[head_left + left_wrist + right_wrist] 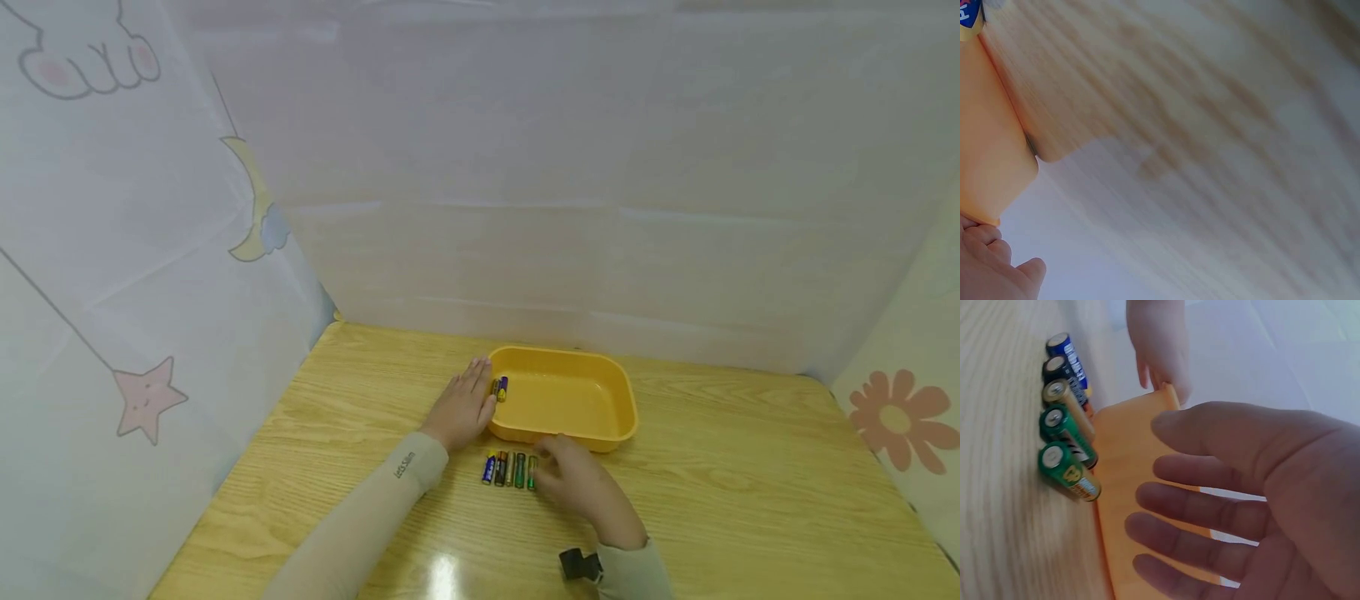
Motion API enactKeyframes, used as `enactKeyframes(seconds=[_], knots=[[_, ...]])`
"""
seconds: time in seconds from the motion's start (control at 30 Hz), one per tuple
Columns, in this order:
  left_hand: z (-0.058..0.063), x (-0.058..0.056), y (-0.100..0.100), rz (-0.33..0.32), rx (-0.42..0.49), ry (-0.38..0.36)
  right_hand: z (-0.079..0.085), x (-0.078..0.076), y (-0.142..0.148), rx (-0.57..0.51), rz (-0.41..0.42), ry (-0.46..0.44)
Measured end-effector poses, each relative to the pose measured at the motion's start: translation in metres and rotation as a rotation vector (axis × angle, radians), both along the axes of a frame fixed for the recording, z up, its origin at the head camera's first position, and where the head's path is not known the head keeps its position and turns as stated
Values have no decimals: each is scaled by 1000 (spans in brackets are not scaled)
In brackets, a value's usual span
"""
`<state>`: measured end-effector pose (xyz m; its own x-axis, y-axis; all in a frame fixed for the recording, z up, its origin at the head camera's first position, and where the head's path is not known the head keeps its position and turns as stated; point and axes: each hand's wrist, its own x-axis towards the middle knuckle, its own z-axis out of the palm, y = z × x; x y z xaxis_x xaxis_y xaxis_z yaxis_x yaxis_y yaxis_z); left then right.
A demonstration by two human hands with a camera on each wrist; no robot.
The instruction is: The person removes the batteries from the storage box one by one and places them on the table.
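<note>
A yellow plastic tray (570,433) sits toward the back of the wooden table. My left hand (461,408) rests against its left rim with fingers extended; the left wrist view catches those fingers (997,250) at the tray's edge. Two batteries (500,388) lie inside, by the left wall. In front of the tray, several batteries stand side by side in a row: a blue one (1067,359) at the left end, then dark, gold and green (1067,432) ones. Beside the green-and-gold battery (1069,470) at the right end, my right hand (1241,500) holds nothing, its fingers spread.
White sheets with printed figures, among them a pink star (148,400) and a flower (896,417), hang around the table (750,483). The back sheet (600,208) meets the table close behind the tray. A black strap (580,565) is on my right wrist.
</note>
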<state>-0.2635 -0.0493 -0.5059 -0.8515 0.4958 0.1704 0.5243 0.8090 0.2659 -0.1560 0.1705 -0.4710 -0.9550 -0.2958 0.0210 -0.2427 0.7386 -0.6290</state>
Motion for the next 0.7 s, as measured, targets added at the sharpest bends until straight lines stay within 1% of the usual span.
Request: enactKeyframes(seconds=[0.17, 0.27, 0.5, 0.7], knots=[[0, 0, 0, -3, 6, 3, 8, 2, -1, -40, -24, 41], [1, 0, 0, -3, 6, -12, 12, 3, -1, -48, -50, 93], [1, -1, 1, -4, 13, -9, 14, 0, 0, -29, -95, 215], [-2, 0, 0, -2, 14, 11, 11, -1, 0, -71, -103, 329]])
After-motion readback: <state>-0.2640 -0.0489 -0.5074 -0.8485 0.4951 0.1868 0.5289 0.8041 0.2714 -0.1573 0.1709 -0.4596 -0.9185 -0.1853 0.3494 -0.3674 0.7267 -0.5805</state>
